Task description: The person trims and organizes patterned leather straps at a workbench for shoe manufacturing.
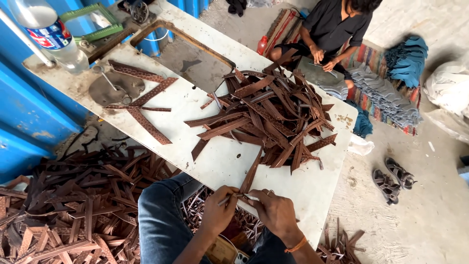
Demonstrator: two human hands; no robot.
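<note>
Both hands clamp one brown leather strip [250, 177]: left hand [218, 211] with a thin tool, right hand [274, 211] pinching; we risk a slip nicking fingers.

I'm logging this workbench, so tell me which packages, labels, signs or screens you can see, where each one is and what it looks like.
Plastic bottle: far left corner of the white table, clear, lying tilted, with a wrap-around label in blue, red and white.
White plastic bag: on the floor at the right edge, crumpled, no visible print.
No signs or screens in view.
</note>
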